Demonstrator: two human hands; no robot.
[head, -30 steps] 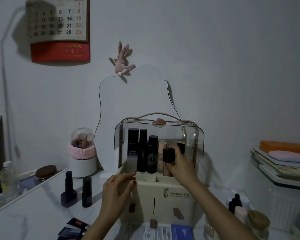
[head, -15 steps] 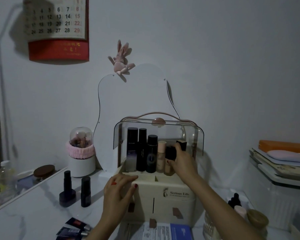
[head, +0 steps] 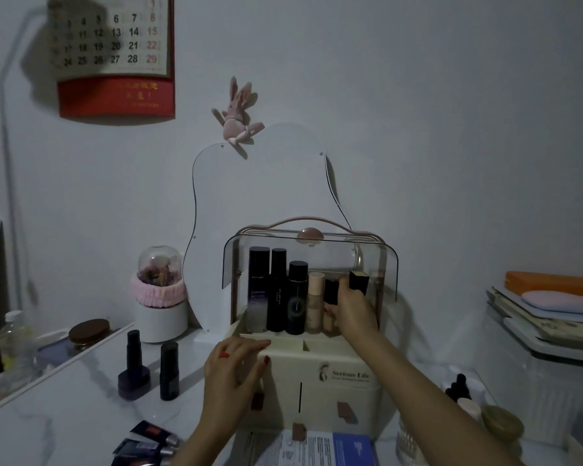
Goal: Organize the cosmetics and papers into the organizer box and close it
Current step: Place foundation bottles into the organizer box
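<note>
The cream organizer box (head: 347, 388) stands at the middle of the table with its clear curved lid (head: 303, 243) raised. Three tall black bottles (head: 276, 290) and a beige tube (head: 315, 297) stand in its upper shelf. My right hand (head: 352, 309) reaches into the shelf and grips a small black bottle (head: 330, 290) beside the beige tube; a black box (head: 359, 281) stands just right of the fingers. My left hand (head: 233, 371) rests flat on the box's front left corner. Papers (head: 320, 449) lie in front of the box.
Two dark bottles (head: 148, 368) stand on the white table left of the box, small tubes (head: 148, 438) lie at the front. A brush holder with pink band (head: 159, 294) and a mirror (head: 260, 196) stand behind. Small bottles and jars (head: 468, 398) sit at right, beside stacked books (head: 546, 314).
My right hand has carried the small black bottle deeper into the shelf, beside the beige tube. The left hand has stayed on the box's corner.
</note>
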